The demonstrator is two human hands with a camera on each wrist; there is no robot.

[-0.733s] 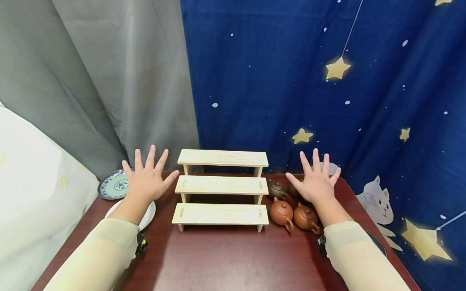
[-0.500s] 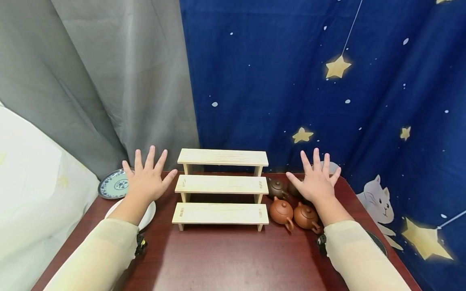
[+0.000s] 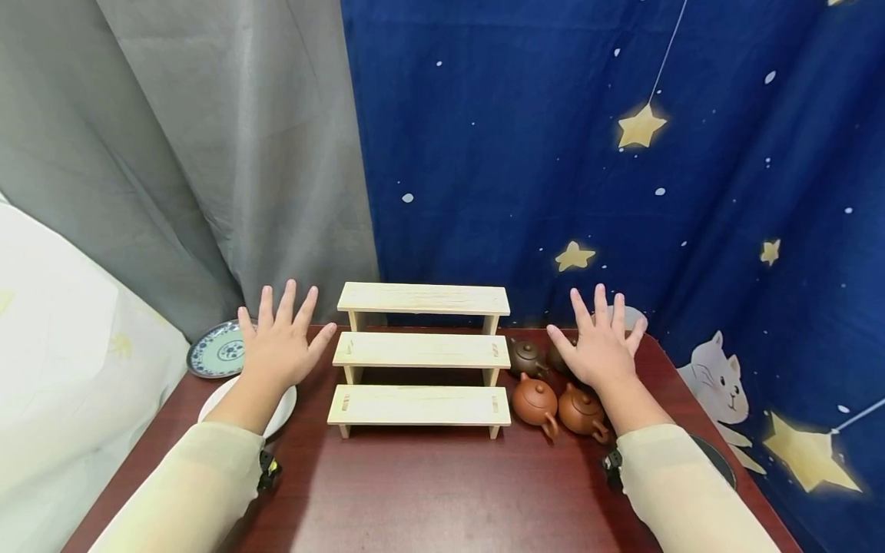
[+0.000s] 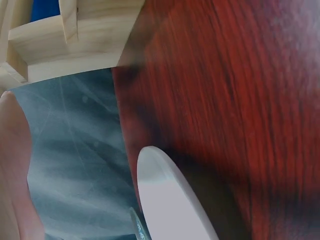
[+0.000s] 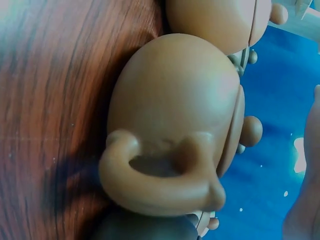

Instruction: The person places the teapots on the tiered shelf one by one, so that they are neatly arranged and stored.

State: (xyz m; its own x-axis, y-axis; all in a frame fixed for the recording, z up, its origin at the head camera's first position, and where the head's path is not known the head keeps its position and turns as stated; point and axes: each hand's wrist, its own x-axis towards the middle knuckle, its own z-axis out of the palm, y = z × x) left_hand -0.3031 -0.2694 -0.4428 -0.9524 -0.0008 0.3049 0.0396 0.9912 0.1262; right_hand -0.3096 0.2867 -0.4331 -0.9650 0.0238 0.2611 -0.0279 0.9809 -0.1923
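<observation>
Wooden rack [image 3: 422, 350] stands between left and right fingers [image 3: 601, 309].

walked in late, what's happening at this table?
Nobody is gripping anything right now. A person holds both hands out over the table, fingers spread: the left hand near a white plate and a blue-patterned plate, the right hand near the teapots. A three-step wooden stand sits between the hands. The teapots, two reddish-brown and others dark, are on the table to its right.
</observation>
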